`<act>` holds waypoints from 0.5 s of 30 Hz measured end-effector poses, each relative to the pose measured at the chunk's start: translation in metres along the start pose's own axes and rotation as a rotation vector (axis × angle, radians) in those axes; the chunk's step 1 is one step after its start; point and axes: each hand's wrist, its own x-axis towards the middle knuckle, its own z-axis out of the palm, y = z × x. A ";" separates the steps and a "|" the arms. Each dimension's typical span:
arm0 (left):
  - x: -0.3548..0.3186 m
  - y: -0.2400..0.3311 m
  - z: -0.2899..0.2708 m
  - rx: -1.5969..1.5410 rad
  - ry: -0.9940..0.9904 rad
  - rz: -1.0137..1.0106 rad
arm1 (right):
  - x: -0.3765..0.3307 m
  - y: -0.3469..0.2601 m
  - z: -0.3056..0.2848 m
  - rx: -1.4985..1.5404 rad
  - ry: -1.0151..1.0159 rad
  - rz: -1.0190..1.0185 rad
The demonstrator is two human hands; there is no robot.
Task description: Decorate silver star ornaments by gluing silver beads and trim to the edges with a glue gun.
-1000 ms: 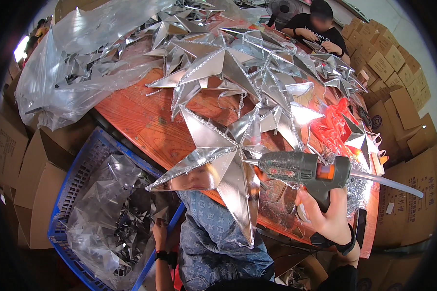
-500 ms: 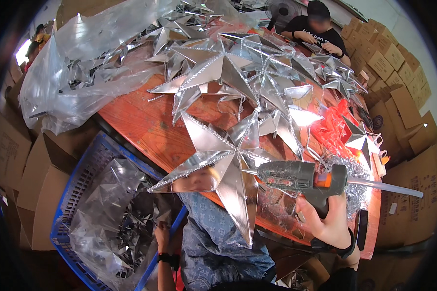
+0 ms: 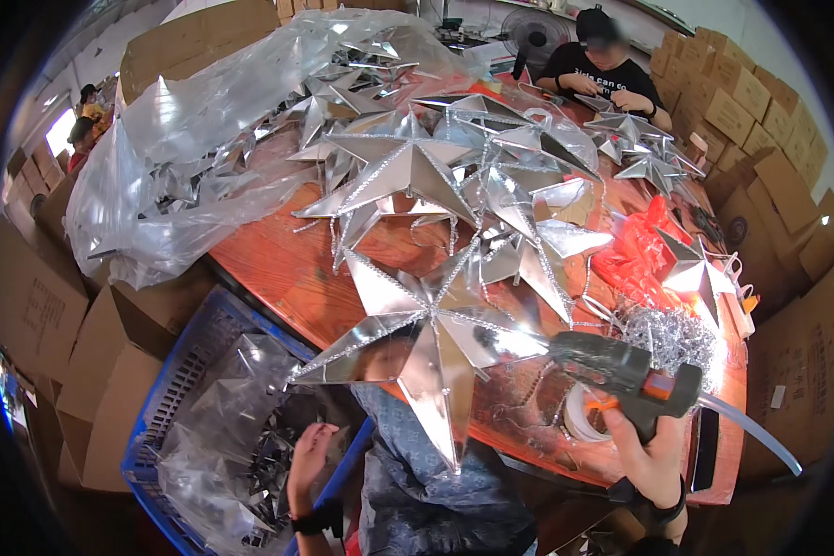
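Note:
My right hand (image 3: 653, 459) is wrapped round the grip of a dark green hot glue gun (image 3: 612, 366), with a translucent glue stick (image 3: 755, 431) poking out of its back. The gun's front end is by the right-hand point of a large mirror-silver star (image 3: 426, 320) with glittery trim along its ridges. This star lies at the table's near edge, its lower point overhanging my lap. My left hand (image 3: 310, 463) is over a blue plastic basket (image 3: 157, 408), its fingers stretched out and no held thing visible. Silver pieces and clear plastic (image 3: 218, 398) lie inside the basket.
More silver stars (image 3: 408, 171) are heaped across the red wooden table (image 3: 278, 269). A clear plastic bag (image 3: 130, 204) of silver pieces lies at far left. To the right are a red bag (image 3: 635, 246), tangled silver trim (image 3: 672, 338) and a tape roll (image 3: 584, 412). A person (image 3: 602, 69) sits opposite; cardboard boxes (image 3: 732, 102) stand behind.
The glue gun has moved right and slightly down, away from the star's centre. My left hand's fingers have straightened. The whole view has shifted a little.

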 end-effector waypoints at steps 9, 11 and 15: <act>-0.047 0.146 0.029 -0.693 -0.377 0.219 | -0.016 0.046 -0.022 -0.147 0.087 0.153; -0.053 0.151 0.038 -0.658 -0.409 0.157 | -0.021 0.071 -0.025 -0.197 0.046 -0.006; -0.057 0.177 0.052 -0.579 -0.665 0.174 | -0.013 0.061 -0.019 -0.023 0.055 0.181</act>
